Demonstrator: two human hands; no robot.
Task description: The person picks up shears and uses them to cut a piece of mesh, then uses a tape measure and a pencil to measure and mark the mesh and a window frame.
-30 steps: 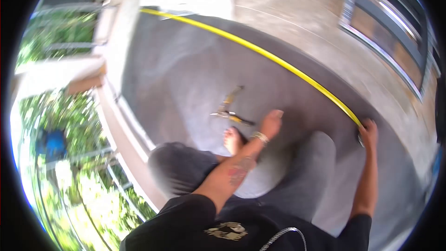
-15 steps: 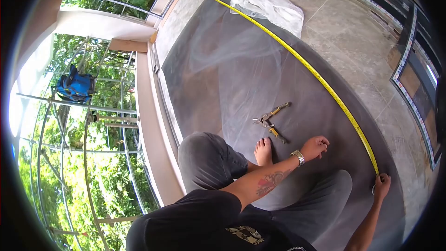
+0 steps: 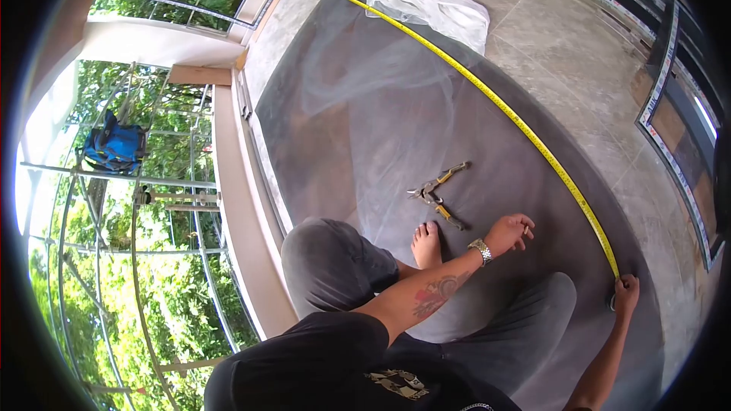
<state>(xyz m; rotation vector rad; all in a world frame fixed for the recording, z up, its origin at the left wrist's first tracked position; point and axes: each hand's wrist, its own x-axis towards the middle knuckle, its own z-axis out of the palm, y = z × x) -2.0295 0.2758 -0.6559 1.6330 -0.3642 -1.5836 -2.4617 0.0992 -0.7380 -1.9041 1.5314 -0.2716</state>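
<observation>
My right hand [image 3: 627,295] is closed on a tape measure, its dark case mostly hidden behind the fingers. The tape's yellow blade [image 3: 509,113] runs out along the long edge of a dark sheet [image 3: 396,99] to the far corner. Over the sheet hovers my left hand [image 3: 510,236], a metal watch on its wrist and its fingers curled. A tiny pale thing shows between those fingers, too small to name. Beyond this hand a pair of snips [image 3: 442,195] with yellow-and-black handles lies on the sheet, handles spread.
Crumpled clear plastic [image 3: 434,4] lies at the sheet's far end. Dark metal frames [image 3: 674,137] with printed tape stand at right on the tiled floor [image 3: 563,53]. At left, a blue backpack [image 3: 114,148] hangs on scaffolding outside the opening. My bare foot [image 3: 426,243] rests on the sheet.
The view has shifted slightly, so most things appear a little farther left. My left hand's fingers have loosened a little, showing the small pale thing. My right hand stays at the tape measure.
</observation>
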